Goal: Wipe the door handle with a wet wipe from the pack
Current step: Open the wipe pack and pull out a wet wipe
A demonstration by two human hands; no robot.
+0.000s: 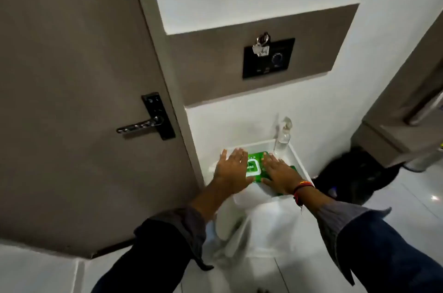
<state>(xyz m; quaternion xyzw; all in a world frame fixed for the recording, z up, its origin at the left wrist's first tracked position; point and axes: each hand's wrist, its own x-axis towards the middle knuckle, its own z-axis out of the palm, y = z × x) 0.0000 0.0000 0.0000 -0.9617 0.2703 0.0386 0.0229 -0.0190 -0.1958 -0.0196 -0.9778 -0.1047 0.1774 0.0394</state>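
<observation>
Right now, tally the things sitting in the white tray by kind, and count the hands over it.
Green wet wipe pack: 1
Clear pump bottle: 1
Hands, left hand and right hand, both flat and open at the pack in the white tray: 2
Total: 4

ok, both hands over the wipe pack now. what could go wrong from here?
1. The pack's white flap looks shut; both the left hand and the right hand lie flat and open, so peeling it may drag the green pack along.
2. The clear pump bottle stands close behind in the white tray; a sliding pack or lifted hand could tip it.
</observation>
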